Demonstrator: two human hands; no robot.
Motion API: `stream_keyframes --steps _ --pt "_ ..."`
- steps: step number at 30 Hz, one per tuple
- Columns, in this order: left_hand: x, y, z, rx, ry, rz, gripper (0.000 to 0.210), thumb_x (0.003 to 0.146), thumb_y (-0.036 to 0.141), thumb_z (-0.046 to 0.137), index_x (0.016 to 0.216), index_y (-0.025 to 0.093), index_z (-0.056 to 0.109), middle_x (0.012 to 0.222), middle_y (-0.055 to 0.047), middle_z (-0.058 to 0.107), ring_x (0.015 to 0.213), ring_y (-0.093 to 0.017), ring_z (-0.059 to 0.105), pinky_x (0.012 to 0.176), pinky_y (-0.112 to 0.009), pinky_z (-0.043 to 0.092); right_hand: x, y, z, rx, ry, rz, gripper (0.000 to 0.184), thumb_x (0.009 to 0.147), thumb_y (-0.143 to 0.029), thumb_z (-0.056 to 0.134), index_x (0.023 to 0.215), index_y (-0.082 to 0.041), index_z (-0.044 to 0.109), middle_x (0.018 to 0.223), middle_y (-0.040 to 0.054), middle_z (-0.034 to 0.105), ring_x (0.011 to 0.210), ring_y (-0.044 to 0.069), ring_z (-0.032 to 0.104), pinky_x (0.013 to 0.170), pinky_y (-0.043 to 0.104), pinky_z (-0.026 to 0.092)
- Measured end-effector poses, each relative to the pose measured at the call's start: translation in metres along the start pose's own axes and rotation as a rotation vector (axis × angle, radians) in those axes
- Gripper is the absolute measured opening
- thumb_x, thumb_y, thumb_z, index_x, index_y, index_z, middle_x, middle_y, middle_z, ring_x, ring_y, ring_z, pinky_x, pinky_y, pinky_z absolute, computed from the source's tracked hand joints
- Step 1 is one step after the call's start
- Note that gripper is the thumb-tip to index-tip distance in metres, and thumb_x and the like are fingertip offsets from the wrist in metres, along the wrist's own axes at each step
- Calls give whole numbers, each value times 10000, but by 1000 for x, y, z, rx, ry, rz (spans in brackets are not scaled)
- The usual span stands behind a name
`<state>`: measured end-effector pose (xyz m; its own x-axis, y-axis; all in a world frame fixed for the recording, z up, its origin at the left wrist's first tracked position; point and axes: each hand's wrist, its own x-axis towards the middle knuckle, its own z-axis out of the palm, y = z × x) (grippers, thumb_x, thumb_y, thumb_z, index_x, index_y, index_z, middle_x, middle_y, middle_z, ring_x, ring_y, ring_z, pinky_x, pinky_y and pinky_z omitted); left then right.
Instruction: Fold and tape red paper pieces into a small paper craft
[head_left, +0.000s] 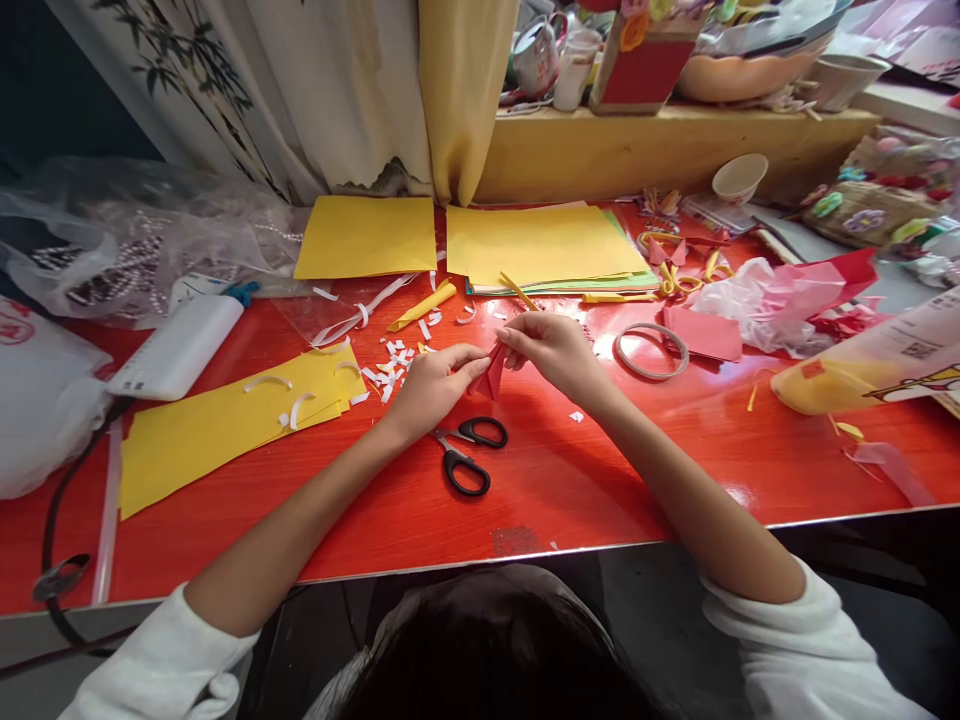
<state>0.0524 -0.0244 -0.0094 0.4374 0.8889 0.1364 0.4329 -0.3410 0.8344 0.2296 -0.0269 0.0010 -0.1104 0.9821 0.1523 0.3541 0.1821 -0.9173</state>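
A small folded piece of red paper is held up over the middle of the table between both hands. My left hand pinches its left side between thumb and fingers. On its upper right, my right hand pinches the same paper near the top edge. Black-handled scissors lie on the table just below the hands, their blades partly hidden by my left hand. White paper scraps are scattered left of my left hand. A rolled yellow paper strip rests beyond them.
Yellow sheets lie along the back, and yellow strips at the left. A tape roll and red paper pieces are right of the hands. A drink cup lies at the right; a white power bank-like box sits left.
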Motion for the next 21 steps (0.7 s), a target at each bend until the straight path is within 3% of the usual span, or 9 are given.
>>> stream_keyframes --steps 8,13,16,21 --pt "0 1 0 -105 -61 -35 340 833 464 515 921 175 672 829 1 676 771 -127 580 735 -209 410 -4 1 6 -49 58 -57 337 849 -445 540 711 -141 586 599 14 602 535 97 566 535 222 444" --pt "1 -3 1 -146 -46 -55 320 820 449 535 863 160 663 786 -1 653 722 -115 542 692 -206 400 0 -1 1 176 -80 75 416 814 -516 553 670 -129 599 615 37 619 539 105 584 557 237 494" --pt "2 -4 2 -157 -46 -52 310 818 439 538 856 156 660 782 -2 646 719 -113 533 687 -205 394 3 -2 -5 281 -161 137 348 776 -466 626 702 -125 633 678 46 657 602 109 618 606 231 525" --pt "1 -3 3 -127 -36 -49 321 817 443 532 852 151 662 770 -6 645 711 -119 526 677 -209 395 3 -2 -8 288 -175 166 265 736 -384 690 753 -120 670 683 41 670 624 110 631 632 234 538"
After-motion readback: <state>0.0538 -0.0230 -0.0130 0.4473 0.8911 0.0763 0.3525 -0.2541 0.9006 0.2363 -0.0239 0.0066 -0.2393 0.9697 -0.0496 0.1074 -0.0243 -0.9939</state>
